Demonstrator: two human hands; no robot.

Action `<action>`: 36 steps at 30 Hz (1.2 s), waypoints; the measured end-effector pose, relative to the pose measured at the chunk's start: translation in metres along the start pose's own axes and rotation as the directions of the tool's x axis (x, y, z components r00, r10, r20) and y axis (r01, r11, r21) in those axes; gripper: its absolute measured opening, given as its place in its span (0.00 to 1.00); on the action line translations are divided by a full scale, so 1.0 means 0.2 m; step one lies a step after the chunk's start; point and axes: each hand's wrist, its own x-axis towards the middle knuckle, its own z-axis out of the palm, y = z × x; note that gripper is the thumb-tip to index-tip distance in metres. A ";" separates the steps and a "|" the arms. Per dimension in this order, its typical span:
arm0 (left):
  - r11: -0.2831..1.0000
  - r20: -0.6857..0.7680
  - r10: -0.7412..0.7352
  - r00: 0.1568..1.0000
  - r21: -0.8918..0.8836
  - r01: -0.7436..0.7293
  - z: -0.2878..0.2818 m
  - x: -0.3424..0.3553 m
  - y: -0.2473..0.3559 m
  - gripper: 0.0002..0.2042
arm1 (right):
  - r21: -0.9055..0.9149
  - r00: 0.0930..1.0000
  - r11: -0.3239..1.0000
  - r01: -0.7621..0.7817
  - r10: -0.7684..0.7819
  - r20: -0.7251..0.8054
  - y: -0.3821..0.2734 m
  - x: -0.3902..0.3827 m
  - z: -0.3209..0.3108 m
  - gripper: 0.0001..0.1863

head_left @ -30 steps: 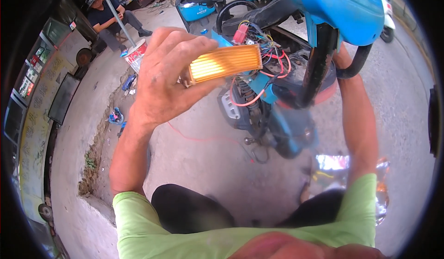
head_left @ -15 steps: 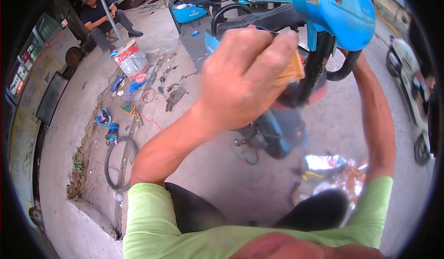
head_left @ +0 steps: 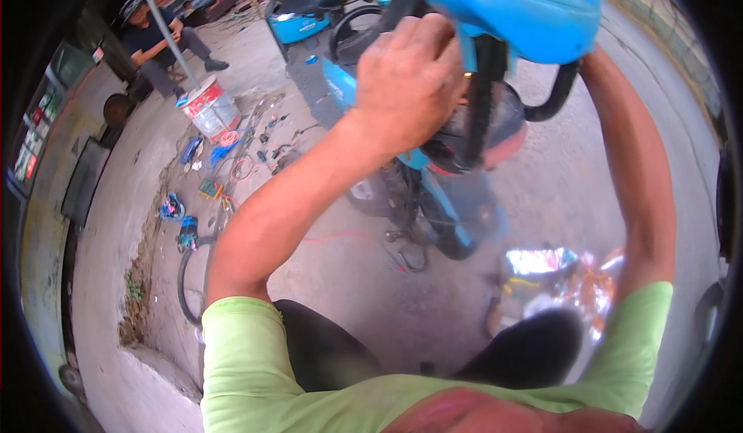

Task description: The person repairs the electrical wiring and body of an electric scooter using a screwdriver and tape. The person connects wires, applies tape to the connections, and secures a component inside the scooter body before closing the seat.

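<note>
The fingers of my left hand (head_left: 410, 81) are curled closed beside the black stem of an electric scooter. Only a sliver of an orange-yellow flat piece (head_left: 466, 78) shows past them; the rest is hidden behind the hand. Right above is the scooter's blue head cover (head_left: 518, 11), with a black curved handle bar (head_left: 559, 104) below it on the right. My right hand (head_left: 592, 60) reaches up behind the blue cover, its fingers out of sight. Below hang the dark and red scooter part (head_left: 495, 139) and the blue lower body (head_left: 449, 216).
Crumpled shiny foil (head_left: 569, 286) lies by my right knee. Tools and wires (head_left: 232, 174) litter the ground at left, near a black tube ring (head_left: 186, 282). A red and white bucket (head_left: 210, 108) holds a pole; a person (head_left: 159, 42) sits behind it. Another blue vehicle (head_left: 298, 27) stands beyond.
The view has shifted, so the blue cover appears further left and higher. My left hand has turned and come close to the stem; the orange-yellow piece, plain before, is now nearly hidden.
</note>
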 end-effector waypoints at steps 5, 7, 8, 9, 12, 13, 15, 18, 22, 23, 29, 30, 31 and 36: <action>0.993 0.290 -0.062 0.955 -0.078 0.088 0.06 0.01 -0.02 0.22 | -0.050 1.000 0.999 -0.019 0.019 -0.005 -0.06 -0.06 -0.11 0.25; 0.916 0.479 -0.096 0.872 -0.299 0.266 0.03 0.03 -0.01 0.26 | -0.061 0.999 0.997 -0.043 0.041 -0.025 -0.04 -0.12 -0.15 0.25; 0.845 0.611 -0.159 0.775 -0.322 0.427 -0.07 -0.01 -0.07 0.26 | 0.003 1.000 1.000 -0.021 0.021 -0.007 0.01 -0.08 -0.07 0.25; 0.797 0.637 -0.117 0.762 -0.398 0.454 -0.09 -0.02 -0.11 0.25 | 0.013 1.000 1.000 -0.022 0.022 -0.010 0.02 -0.09 -0.05 0.25; 0.755 0.662 -0.101 0.743 -0.435 0.490 -0.08 -0.02 -0.16 0.22 | 0.011 0.999 0.999 -0.031 0.032 -0.016 0.02 -0.11 -0.07 0.25; 0.737 0.671 -0.104 0.734 -0.443 0.510 -0.07 -0.02 -0.16 0.22 | 0.009 0.999 1.000 -0.030 0.030 -0.023 0.04 -0.12 -0.09 0.25; 0.790 0.632 -0.135 0.763 -0.396 0.468 -0.04 -0.02 -0.15 0.22 | 0.013 0.999 0.999 -0.035 0.036 -0.023 0.04 -0.13 -0.09 0.25; 0.814 0.611 -0.222 0.760 -0.313 0.489 0.01 0.03 -0.07 0.20 | 0.018 0.999 0.999 -0.042 0.043 -0.029 0.06 -0.15 -0.10 0.26; 0.917 0.560 -0.184 0.808 -0.200 0.347 0.04 0.06 -0.03 0.20 | 0.021 0.998 0.999 -0.044 0.045 -0.038 0.05 -0.16 -0.12 0.26; 0.917 0.565 -0.188 0.803 -0.191 0.350 0.04 0.05 -0.04 0.20 | 0.031 0.999 0.999 -0.041 0.042 -0.034 0.07 -0.15 -0.11 0.26; 0.897 0.590 -0.178 0.788 -0.232 0.377 -0.02 0.05 -0.04 0.21 | 0.047 0.998 0.998 -0.040 0.042 -0.050 0.10 -0.15 -0.10 0.27; 0.825 0.637 -0.229 0.736 -0.274 0.495 -0.03 0.03 -0.05 0.21 | 0.046 0.998 0.998 -0.037 0.040 -0.054 0.11 -0.15 -0.11 0.27; 0.782 0.661 -0.250 0.707 -0.292 0.550 -0.02 -0.01 -0.09 0.21 | 0.042 0.997 0.999 -0.035 0.038 -0.062 0.12 -0.15 -0.11 0.27; 0.710 0.239 -0.610 0.755 -0.257 0.656 -0.01 -0.15 -0.28 0.18 | 0.063 0.997 0.998 0.009 -0.004 -0.074 0.11 -0.13 0.01 0.27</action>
